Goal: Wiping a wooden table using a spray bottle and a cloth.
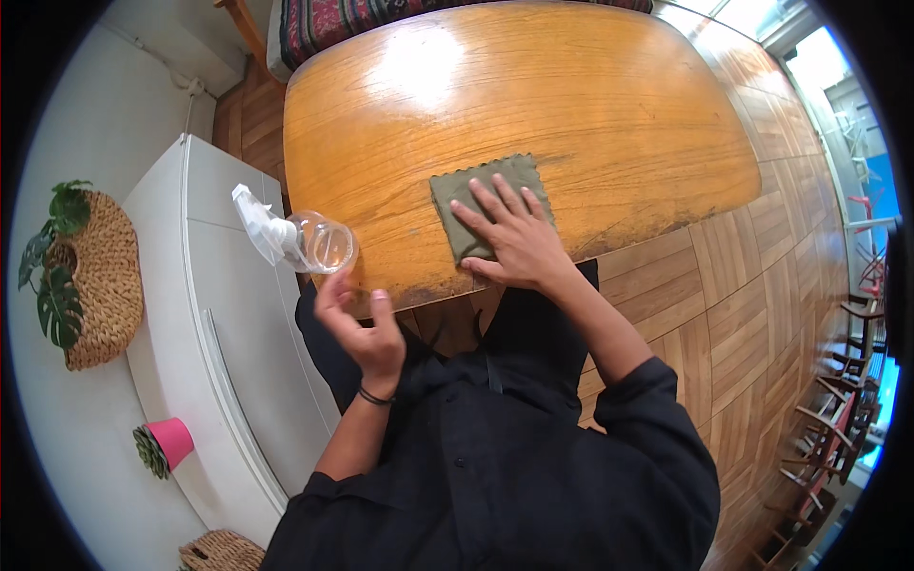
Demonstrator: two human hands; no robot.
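Note:
My right hand (510, 232) lies flat with spread fingers on a folded olive-green cloth (464, 185) with zigzag-cut edges, near the front edge of a worn wooden table (607, 107). To the left, a clear spray bottle (325, 244) with a white trigger head stands at the table's left front corner. Just below the bottle is my left hand (360, 325), fingers apart and holding nothing, at the table's front edge. Whether a fingertip touches the bottle's base cannot be told. A dark band circles the left wrist.
A white cabinet (250, 271) runs along the left, with a succulent in a pink pot (171, 441) and a woven basket (107, 278) with leaves beside it. A bench with a patterned cover (343, 25) adjoins the table's far side. Wooden chairs (821, 421) stand far right.

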